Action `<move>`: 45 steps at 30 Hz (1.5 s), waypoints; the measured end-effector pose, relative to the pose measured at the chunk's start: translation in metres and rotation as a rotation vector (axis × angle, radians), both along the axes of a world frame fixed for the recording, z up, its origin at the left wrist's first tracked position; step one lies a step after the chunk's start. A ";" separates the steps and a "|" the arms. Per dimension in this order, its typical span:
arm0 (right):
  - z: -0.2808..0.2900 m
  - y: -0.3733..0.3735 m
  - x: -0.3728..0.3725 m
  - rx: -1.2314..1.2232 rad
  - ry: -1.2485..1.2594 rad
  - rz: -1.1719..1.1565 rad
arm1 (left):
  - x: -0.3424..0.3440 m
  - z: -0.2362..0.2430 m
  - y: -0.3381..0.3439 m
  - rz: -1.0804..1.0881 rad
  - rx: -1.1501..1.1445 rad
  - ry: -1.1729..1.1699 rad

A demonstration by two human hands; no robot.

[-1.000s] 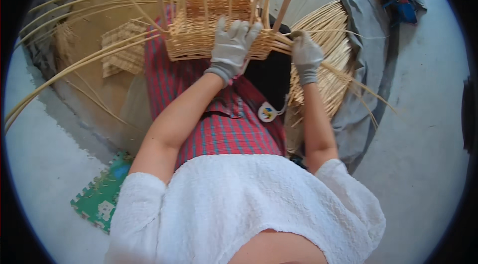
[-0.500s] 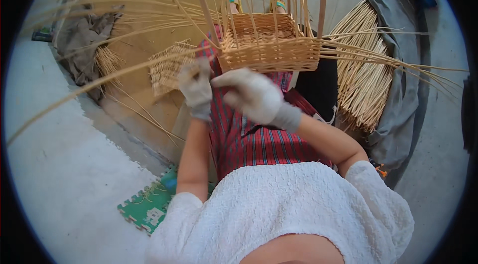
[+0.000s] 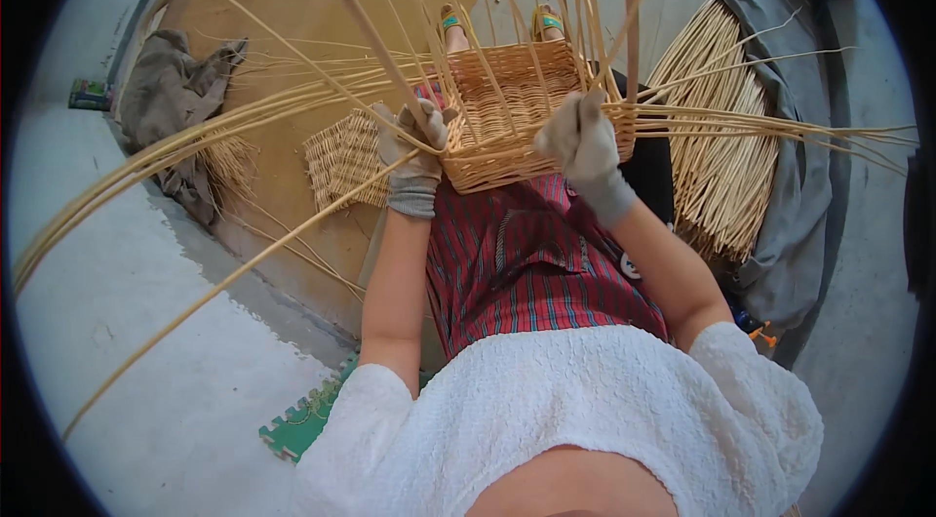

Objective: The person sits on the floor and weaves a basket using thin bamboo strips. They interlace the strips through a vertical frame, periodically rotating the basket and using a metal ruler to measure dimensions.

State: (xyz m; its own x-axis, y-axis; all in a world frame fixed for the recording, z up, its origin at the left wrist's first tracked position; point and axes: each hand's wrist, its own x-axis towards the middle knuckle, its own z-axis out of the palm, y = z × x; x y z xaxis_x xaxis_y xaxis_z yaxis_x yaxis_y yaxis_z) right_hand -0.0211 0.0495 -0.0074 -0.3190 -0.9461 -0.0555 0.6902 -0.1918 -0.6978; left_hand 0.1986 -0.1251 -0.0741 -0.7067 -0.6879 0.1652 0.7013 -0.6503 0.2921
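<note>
A partly woven rectangular wicker basket (image 3: 517,102) sits over my lap, with thin rods rising from its walls and long rods trailing to both sides. My left hand (image 3: 414,141), in a pale work glove, is closed around the thick corner stake (image 3: 375,44) at the near left corner. Also gloved, my right hand (image 3: 582,141) is closed at the near right part of the wall. A pale rod (image 3: 627,24) slants up from its fingers, which partly hide the weave there. One long rod (image 3: 234,273) runs from beside my left hand toward the lower left.
A flat woven panel (image 3: 341,156) lies left of the basket. On the right, a large bundle of rods (image 3: 721,146) rests on grey cloth (image 3: 780,224). Another grey cloth (image 3: 175,98) partly covers rods (image 3: 229,151) at left. Green foam matting (image 3: 297,429) lies at lower left.
My hands have parted from close together below the basket and moved up to its near corners. The basket has shifted slightly nearer, and the long rods at left have swung lower.
</note>
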 end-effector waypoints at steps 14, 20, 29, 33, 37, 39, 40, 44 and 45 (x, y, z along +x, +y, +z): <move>0.003 0.002 -0.034 0.257 1.070 -0.220 | -0.003 0.020 0.070 0.223 -0.426 -1.092; -0.006 0.006 -0.023 0.203 1.107 -0.319 | -0.012 0.005 0.072 0.416 -0.447 -1.106; 0.078 -0.092 0.018 -0.003 1.384 -0.074 | -0.025 -0.010 0.068 0.522 -0.210 -1.017; 0.055 -0.213 0.029 -0.087 1.781 -0.572 | -0.031 0.007 0.063 0.542 -0.328 -1.201; 0.060 -0.230 0.039 0.033 1.044 -0.478 | -0.025 0.005 0.068 0.578 -0.231 -1.052; 0.053 -0.221 0.042 -0.057 0.846 -0.405 | -0.026 -0.009 0.064 0.576 -0.272 -1.035; 0.047 -0.210 0.043 -0.084 0.834 -0.399 | -0.028 -0.012 0.065 0.598 -0.296 -1.068; 0.070 -0.153 0.066 -0.067 0.826 -0.432 | -0.045 0.008 0.070 0.758 -0.313 -1.124; 0.063 -0.143 0.063 -0.058 0.784 -0.444 | -0.046 0.015 0.068 0.787 -0.318 -1.146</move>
